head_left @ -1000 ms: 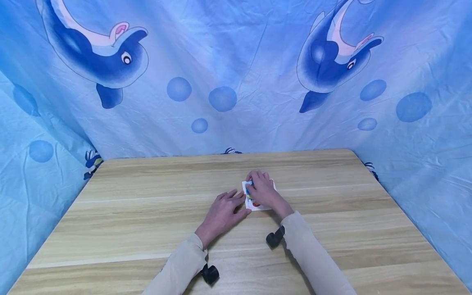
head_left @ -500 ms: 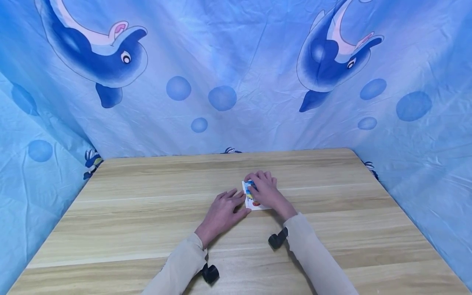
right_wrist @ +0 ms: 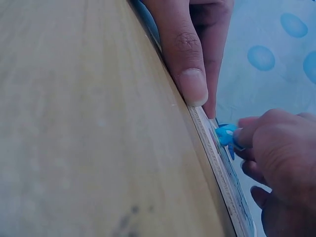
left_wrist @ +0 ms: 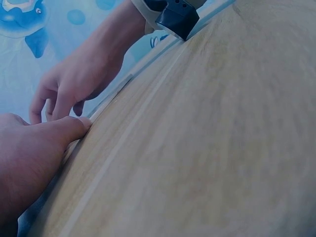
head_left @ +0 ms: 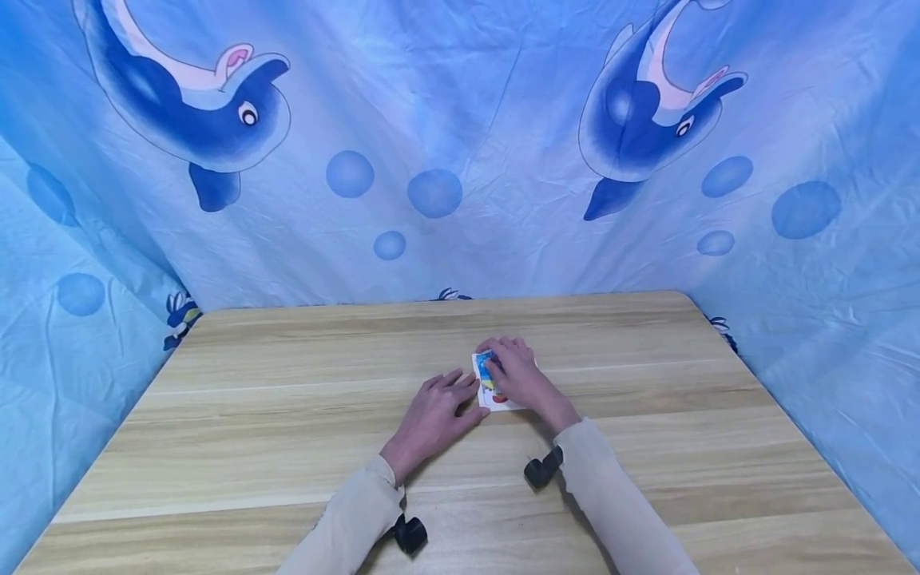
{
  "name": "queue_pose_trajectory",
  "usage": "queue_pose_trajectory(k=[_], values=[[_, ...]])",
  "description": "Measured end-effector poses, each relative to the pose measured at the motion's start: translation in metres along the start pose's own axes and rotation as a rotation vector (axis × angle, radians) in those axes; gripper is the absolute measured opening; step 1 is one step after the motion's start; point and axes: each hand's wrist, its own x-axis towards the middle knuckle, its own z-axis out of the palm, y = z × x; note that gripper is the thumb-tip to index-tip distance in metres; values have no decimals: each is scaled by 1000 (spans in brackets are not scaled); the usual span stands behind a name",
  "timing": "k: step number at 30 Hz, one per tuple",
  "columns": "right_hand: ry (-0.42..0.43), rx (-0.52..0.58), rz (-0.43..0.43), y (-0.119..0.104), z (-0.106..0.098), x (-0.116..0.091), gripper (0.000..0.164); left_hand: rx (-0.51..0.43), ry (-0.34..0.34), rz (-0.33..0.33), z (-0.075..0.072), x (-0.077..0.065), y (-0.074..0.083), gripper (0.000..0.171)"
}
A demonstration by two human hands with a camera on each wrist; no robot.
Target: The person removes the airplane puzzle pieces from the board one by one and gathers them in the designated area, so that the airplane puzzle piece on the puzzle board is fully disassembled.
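A thin, flat puzzle board (head_left: 512,405) with a white border and a colourful picture lies on the table; my right hand covers much of it. My left hand (head_left: 431,417) rests at its left side, fingers spread and fairly straight. In the right wrist view the left thumb (right_wrist: 193,89) presses at the edge of the board (right_wrist: 217,160). Over the board, my right hand (head_left: 519,377) pinches a small bright blue puzzle piece (right_wrist: 226,134) between thumb and fingertips. The piece stands tilted at the board's surface, partly hidden by the fingers.
The wood-grain table (head_left: 287,447) reaches out on all sides of the board. A blue curtain (head_left: 460,239) with dolphins and bubbles hangs behind its far edge and along both sides. Black wrist cameras (head_left: 410,535) sit below both hands.
My right hand has shifted slightly right and toward me over the board, showing more of the blue part of the picture. My left hand has stayed in place.
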Motion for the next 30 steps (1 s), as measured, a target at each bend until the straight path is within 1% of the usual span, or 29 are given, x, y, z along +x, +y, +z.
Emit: queue_pose_trajectory(k=[5,10,16,20,30], values=[[51,190,64,0,-1,-3,24,-3,1,1,1,0,0,54],[111,295,104,3,-5,-6,21,-5,2,-3,1,0,-1,56],[119,337,148,11,-14,-16,23,-13,-3,-9,0,-1,0,57],[135,344,137,19,-21,-22,22,-14,-4,-11,-1,-1,1,57],[193,302,128,38,-39,-39,21,-4,-10,-19,-1,-2,2,58]])
